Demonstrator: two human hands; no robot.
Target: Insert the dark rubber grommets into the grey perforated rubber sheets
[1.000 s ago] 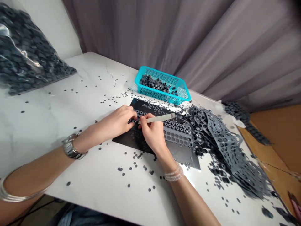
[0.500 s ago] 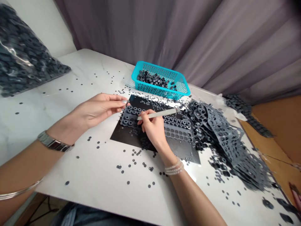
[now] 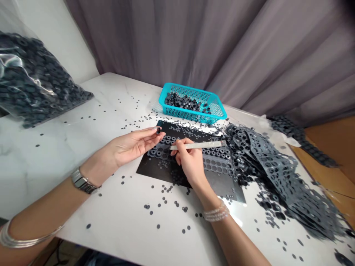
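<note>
Between its thumb and fingers, my left hand (image 3: 133,146) pinches a small black rubber ring (image 3: 158,130), raised above the left end of a perforated sheet. My right hand (image 3: 188,159) grips a whitish pen-like stick (image 3: 205,144), its lower end close to the sheet. This grey rubber sheet (image 3: 217,165) has rows of round holes and ring-shaped pieces, and lies on a black mat (image 3: 149,166). My right hand covers the sheet's middle, so the stick's tip is partly hidden.
A turquoise basket (image 3: 191,115) of black ring pieces stands behind the mat. Punched grey sheets (image 3: 274,166) are heaped at the right. A clear bag (image 3: 41,81) full of black pieces sits at the left. Small black discs (image 3: 166,190) are scattered over the white table (image 3: 116,218).
My left hand has turned more palm-up, and the black ring now shows at its fingertips. My right hand still holds the stick over the sheet. The whole view has shifted slightly.
</note>
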